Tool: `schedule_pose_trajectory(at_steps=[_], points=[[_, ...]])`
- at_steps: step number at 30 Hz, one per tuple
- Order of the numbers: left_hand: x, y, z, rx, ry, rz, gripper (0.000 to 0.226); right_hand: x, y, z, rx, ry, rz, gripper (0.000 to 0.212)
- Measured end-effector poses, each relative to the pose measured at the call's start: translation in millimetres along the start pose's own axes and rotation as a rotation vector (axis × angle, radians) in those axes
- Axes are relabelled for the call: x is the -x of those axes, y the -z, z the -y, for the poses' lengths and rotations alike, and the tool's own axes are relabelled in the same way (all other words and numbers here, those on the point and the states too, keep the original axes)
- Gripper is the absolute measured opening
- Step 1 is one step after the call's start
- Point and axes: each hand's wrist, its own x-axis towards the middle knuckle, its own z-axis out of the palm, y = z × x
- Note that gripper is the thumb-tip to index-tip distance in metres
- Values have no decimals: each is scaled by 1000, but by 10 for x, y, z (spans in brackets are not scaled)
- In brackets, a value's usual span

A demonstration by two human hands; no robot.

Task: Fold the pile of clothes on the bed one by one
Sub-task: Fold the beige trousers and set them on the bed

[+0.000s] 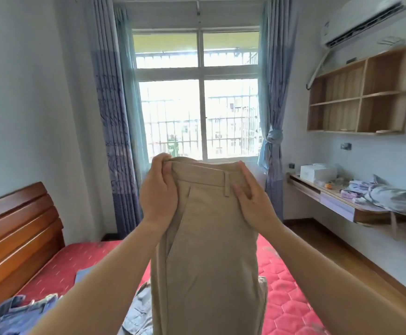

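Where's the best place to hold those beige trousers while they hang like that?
By the waistband, at its two ends, coming in from the sides as the left hand and right hand do. The beige trousers hang straight down from that band.

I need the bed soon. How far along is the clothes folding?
Early, by the look of it. Done: no folded stack shows. In hand: the left hand and right hand hold the beige trousers up by the waistband, legs together. Still to do: blue denim clothes and a grey garment lie crumpled on the bed.
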Motion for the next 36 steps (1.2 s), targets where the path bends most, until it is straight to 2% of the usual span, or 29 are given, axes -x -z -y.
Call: schedule_pose_trajectory(at_steps=[3,5,7,13,18,21,23,26,29,32,36], points=[[520,-179,191,91,102,184,30,414,47,-262,55,19,-151,48],[908,-269,258,211,167,372,55,631,126,-396,91,-20,-252,45],[1362,-345,369,228,211,533,74,899,179,-594,158,-92,-282,42],[2553,-581,633,137,383,726,58,1837,299,-1297,315,-247,-199,43],[3216,-795,783,12,297,800,65,2383,302,-1904,357,-424,-111,44],[3534,-1066,989,-100,315,874,66,2576,227,-2373,348,-523,-57,44],[3604,-1400,1165,-162,326,909,69,2425,217,-2756,307,-567,-33,42],[3354,-2295,1580,-208,363,841,66,1620,210,-3543,305,-530,-22,42],[2955,-3363,2113,-230,428,772,69,610,144,-4453,304,-558,70,56],[2992,-3999,2566,-447,523,923,76,206,56,-5255,344,-597,294,70],[3822,-3952,2857,-550,495,1106,68,784,-82,-5922,345,-571,436,66]])
